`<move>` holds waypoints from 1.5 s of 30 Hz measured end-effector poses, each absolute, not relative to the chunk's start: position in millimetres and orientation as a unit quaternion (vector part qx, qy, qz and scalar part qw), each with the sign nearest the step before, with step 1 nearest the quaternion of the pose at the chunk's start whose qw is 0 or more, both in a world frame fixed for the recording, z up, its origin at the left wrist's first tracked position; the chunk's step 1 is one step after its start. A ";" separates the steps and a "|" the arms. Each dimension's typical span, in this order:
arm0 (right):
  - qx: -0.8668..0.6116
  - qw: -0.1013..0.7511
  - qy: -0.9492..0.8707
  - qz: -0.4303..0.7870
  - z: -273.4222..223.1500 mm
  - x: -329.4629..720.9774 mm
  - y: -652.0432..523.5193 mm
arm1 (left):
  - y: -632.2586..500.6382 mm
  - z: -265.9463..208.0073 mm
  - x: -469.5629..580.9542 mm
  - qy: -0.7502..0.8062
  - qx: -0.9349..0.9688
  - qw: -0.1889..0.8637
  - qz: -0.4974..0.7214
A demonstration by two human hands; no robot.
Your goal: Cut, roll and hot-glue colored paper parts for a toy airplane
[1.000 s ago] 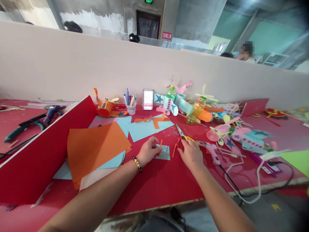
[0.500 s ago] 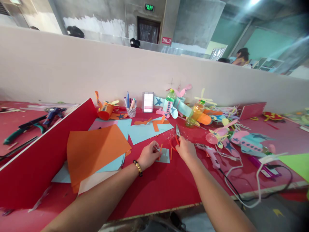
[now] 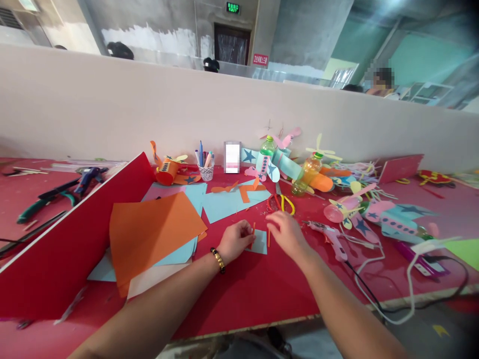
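1. We saw the left hand (image 3: 236,241) resting on the red surface (image 3: 243,294), its fingers curled and pinching a thin orange paper strip (image 3: 253,230) at the edge of a small light-blue paper piece (image 3: 259,242).
2. We found the right hand (image 3: 286,234) hovering just beside that blue piece, fingers loosely spread and holding nothing; the hand was blurred.
3. A second orange strip (image 3: 268,238) lay on the surface between the blue piece and the right hand.
4. Scissors (image 3: 280,201) with one red and one yellow handle lay flat on the surface just beyond the right hand, apart from its fingertips.
5. We noted a beaded bracelet (image 3: 218,260) on the left wrist.
6. To the left lay a large orange paper sheet (image 3: 153,234) over light-blue sheets (image 3: 175,254), beside an upright red divider board (image 3: 75,239).
7. A pink glue gun (image 3: 329,237) lay to the right of the right hand, its cable trailing toward the surface's front edge.
8. Farther back we saw a cup of pens (image 3: 205,167) and bottle-and-paper airplane models (image 3: 284,167) against the pale partition wall (image 3: 149,104).
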State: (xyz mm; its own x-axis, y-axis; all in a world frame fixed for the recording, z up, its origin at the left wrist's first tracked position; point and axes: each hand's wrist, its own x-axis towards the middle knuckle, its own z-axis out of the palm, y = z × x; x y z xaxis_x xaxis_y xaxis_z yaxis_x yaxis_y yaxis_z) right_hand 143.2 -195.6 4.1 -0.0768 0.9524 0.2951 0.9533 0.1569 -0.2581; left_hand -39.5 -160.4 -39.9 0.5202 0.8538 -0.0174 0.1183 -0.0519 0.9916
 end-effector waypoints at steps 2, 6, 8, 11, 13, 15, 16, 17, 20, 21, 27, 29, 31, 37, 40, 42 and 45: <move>-0.596 0.184 -0.782 0.021 -7.2 136.9 -223.9 | -161.0 -41.3 -39.0 0.382 0.674 0.544 0.321; -0.594 0.134 -0.793 0.008 -27.2 144.1 -248.3 | -162.6 -41.1 -38.1 0.397 0.709 0.489 0.318; -0.621 0.123 -0.774 -0.016 -29.8 152.6 -246.2 | -163.1 -40.0 -37.7 0.403 0.717 0.478 0.308; -0.646 0.143 -0.749 -0.036 -25.5 158.5 -243.0 | -163.4 -39.2 -36.5 0.411 0.725 0.463 0.301; -0.623 0.161 -0.765 -0.025 -22.3 155.4 -247.0 | -163.9 -39.2 -35.0 0.417 0.732 0.447 0.300; -0.582 0.164 -0.796 -0.002 -22.2 149.4 -254.6 | -165.1 -38.1 -32.9 0.423 0.745 0.423 0.295; -0.569 0.162 -0.806 0.007 -23.4 146.7 -258.6 | -165.8 -36.8 -31.7 0.426 0.753 0.409 0.291; -0.563 0.161 -0.810 0.013 -25.2 144.6 -262.1 | -166.5 -34.9 -30.5 0.428 0.762 0.394 0.285; -0.569 0.168 -0.805 0.020 -30.8 143.1 -267.4 | -167.0 -26.1 -28.3 0.426 0.796 0.345 0.258; -0.570 0.173 -0.803 0.022 -32.0 143.8 -267.5 | -166.5 -22.8 -28.5 0.421 0.809 0.329 0.246; -0.567 0.198 -0.799 0.026 -33.7 146.5 -264.5 | -160.4 -15.5 -42.1 0.307 0.897 0.236 0.214; -0.566 0.203 -0.799 0.025 -34.0 146.9 -264.5 | -160.3 -19.1 -47.6 0.251 0.921 0.216 0.203; -0.564 0.208 -0.799 0.025 -34.6 147.9 -264.2 | -161.4 -24.1 -51.1 0.212 0.939 0.197 0.184; -0.558 0.231 -0.797 0.021 -36.6 150.2 -259.2 | -165.1 -32.9 -49.0 0.166 0.970 0.101 0.145; -0.553 0.273 -0.787 0.009 -33.0 158.9 -261.1 | -167.9 -30.1 -45.2 0.178 0.974 0.063 0.123; -0.572 0.325 -0.752 -0.023 -28.9 176.2 -266.5 | -169.4 -27.0 -42.1 0.200 0.972 0.055 0.114; -0.658 0.366 -0.648 -0.115 -25.2 220.8 -279.0 | -169.5 -23.4 -36.2 0.215 0.969 0.057 0.112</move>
